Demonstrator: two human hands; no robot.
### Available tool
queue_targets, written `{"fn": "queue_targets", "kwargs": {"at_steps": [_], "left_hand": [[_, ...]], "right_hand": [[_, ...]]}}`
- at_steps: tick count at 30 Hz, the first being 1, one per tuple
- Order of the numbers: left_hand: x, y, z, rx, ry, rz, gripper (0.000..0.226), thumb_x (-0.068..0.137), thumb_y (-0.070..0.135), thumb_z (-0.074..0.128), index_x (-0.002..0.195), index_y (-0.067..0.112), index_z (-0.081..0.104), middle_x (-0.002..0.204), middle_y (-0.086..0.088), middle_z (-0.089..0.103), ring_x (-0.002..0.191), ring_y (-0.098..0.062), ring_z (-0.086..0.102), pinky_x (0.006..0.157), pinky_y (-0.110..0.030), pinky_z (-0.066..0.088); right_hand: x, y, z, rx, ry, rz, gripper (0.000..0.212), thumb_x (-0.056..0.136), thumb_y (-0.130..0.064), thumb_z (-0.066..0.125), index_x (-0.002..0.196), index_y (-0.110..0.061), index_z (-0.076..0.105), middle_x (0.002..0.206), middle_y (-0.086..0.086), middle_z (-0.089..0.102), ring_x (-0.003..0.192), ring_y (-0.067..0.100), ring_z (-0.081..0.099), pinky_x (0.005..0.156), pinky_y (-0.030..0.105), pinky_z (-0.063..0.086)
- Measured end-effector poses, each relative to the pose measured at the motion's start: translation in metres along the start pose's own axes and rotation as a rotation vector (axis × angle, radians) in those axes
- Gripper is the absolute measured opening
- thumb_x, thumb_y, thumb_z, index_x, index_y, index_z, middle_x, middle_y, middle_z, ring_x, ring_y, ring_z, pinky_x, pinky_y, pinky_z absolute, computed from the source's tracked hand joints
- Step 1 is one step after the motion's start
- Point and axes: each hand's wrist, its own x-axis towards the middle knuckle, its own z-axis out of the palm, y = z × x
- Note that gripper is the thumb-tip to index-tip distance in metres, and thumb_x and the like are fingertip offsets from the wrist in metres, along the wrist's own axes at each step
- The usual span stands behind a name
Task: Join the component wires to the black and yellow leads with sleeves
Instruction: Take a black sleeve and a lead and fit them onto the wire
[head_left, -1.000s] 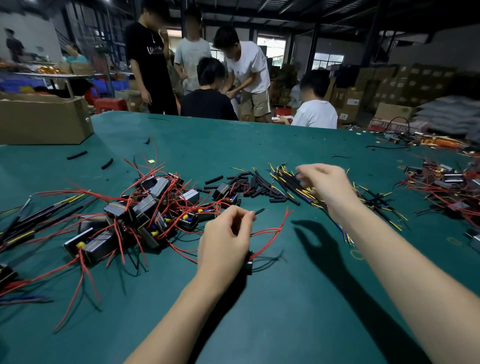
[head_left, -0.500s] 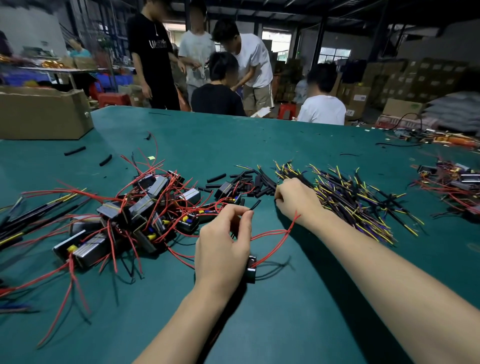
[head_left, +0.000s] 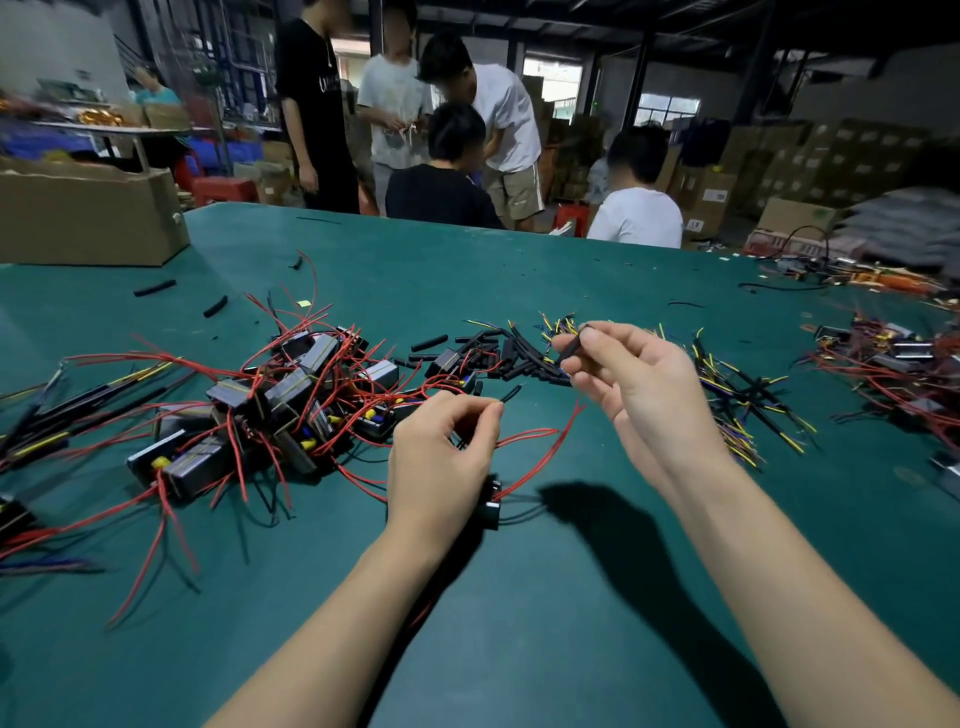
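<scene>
My left hand (head_left: 444, 462) pinches the thin wires of a small black component (head_left: 491, 506), which hangs partly hidden under the hand; its red wires (head_left: 540, 441) trail off to the right. My right hand (head_left: 634, 384) is raised above the table and pinches a short black sleeve (head_left: 571, 345) between thumb and fingertips. Beyond the hands lies a heap of loose black sleeves (head_left: 498, 356). A pile of black and yellow leads (head_left: 748, 400) spreads behind and to the right of my right hand.
A tangle of black components with red wires (head_left: 280, 400) lies on the green table (head_left: 519, 597) at left. A cardboard box (head_left: 88, 218) stands at the far left, more wired parts (head_left: 893, 364) at right. Several people stand and sit beyond the far edge.
My right hand came back from the lead pile to the sleeve heap, then lifted with a black sleeve pinched in it. My left hand stayed in place holding the component's wires.
</scene>
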Motion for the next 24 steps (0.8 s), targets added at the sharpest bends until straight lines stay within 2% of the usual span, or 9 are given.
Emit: {"fn": "queue_targets", "kwargs": {"at_steps": [4,8,11,13,16,18,20,22,24], "left_hand": [[0.000,0.004,-0.001,-0.022,-0.009,0.014,0.009,0.085,0.007,0.068,0.081,0.012,0.074,0.069,0.007,0.063,0.068,-0.005,0.056,0.066,-0.009,0.037],[0.000,0.006,-0.002,-0.042,-0.008,0.015,0.009,0.085,0.005,0.068,0.081,0.011,0.074,0.071,0.000,0.064,0.070,-0.011,0.057,0.067,-0.012,0.040],[0.001,0.004,-0.003,-0.041,0.006,0.023,0.009,0.086,0.006,0.067,0.083,0.011,0.073,0.075,0.001,0.066,0.073,-0.010,0.058,0.069,-0.016,0.044],[0.001,0.003,-0.003,-0.035,0.013,0.029,0.010,0.086,0.005,0.067,0.083,0.012,0.073,0.076,0.003,0.066,0.074,-0.009,0.059,0.070,-0.017,0.044],[0.000,0.001,-0.001,-0.011,0.003,0.042,0.009,0.086,0.008,0.066,0.083,0.015,0.072,0.075,0.008,0.065,0.073,-0.004,0.058,0.069,-0.012,0.042],[-0.001,0.000,0.000,0.005,-0.001,0.055,0.008,0.086,0.012,0.064,0.084,0.015,0.072,0.075,0.010,0.064,0.074,-0.002,0.058,0.070,-0.012,0.042],[0.000,-0.002,0.000,0.021,0.006,0.066,0.009,0.085,0.016,0.063,0.083,0.016,0.071,0.075,0.012,0.063,0.074,0.000,0.057,0.070,-0.012,0.041],[0.000,-0.002,0.001,0.024,0.009,0.070,0.010,0.085,0.018,0.062,0.083,0.017,0.071,0.074,0.013,0.062,0.073,0.000,0.056,0.069,-0.011,0.041],[0.000,-0.002,0.002,0.019,0.006,0.064,0.010,0.085,0.019,0.061,0.082,0.017,0.071,0.074,0.012,0.061,0.072,-0.001,0.056,0.068,-0.012,0.041]], "right_hand": [[-0.010,0.013,0.000,0.040,0.071,0.027,0.010,0.092,0.004,0.051,0.092,-0.005,0.055,0.083,0.014,0.067,0.058,0.011,0.065,0.057,0.014,0.051],[-0.010,0.021,-0.004,0.011,0.076,-0.004,0.009,0.092,0.002,0.053,0.098,0.000,0.059,0.083,0.012,0.068,0.061,0.011,0.066,0.059,0.015,0.052],[-0.001,0.027,-0.011,-0.056,0.136,-0.017,0.008,0.093,-0.001,0.054,0.093,-0.006,0.060,0.078,0.008,0.068,0.057,0.009,0.063,0.055,0.014,0.048],[0.015,0.033,-0.018,-0.126,0.223,0.044,0.009,0.093,-0.002,0.054,0.094,-0.006,0.062,0.074,0.007,0.065,0.050,0.007,0.058,0.048,0.014,0.043],[0.045,0.049,-0.029,-0.543,0.234,0.139,0.015,0.089,-0.005,0.059,0.099,-0.003,0.069,0.070,0.008,0.062,0.050,0.012,0.052,0.049,0.019,0.040],[0.063,0.060,-0.029,-0.774,0.151,0.128,0.016,0.086,-0.008,0.063,0.096,-0.003,0.073,0.070,0.007,0.063,0.056,0.015,0.053,0.058,0.024,0.043],[0.077,0.070,-0.023,-0.906,0.088,0.081,0.016,0.085,-0.011,0.064,0.096,-0.004,0.074,0.075,0.006,0.066,0.061,0.014,0.056,0.070,0.023,0.044],[0.091,0.076,-0.017,-1.037,0.067,0.017,0.017,0.086,-0.014,0.062,0.096,-0.008,0.075,0.086,0.007,0.070,0.076,0.016,0.062,0.077,0.019,0.041],[0.107,0.083,-0.012,-1.178,0.076,-0.041,0.020,0.088,-0.016,0.058,0.100,-0.012,0.074,0.101,0.009,0.071,0.099,0.023,0.063,0.084,0.023,0.045]]}}
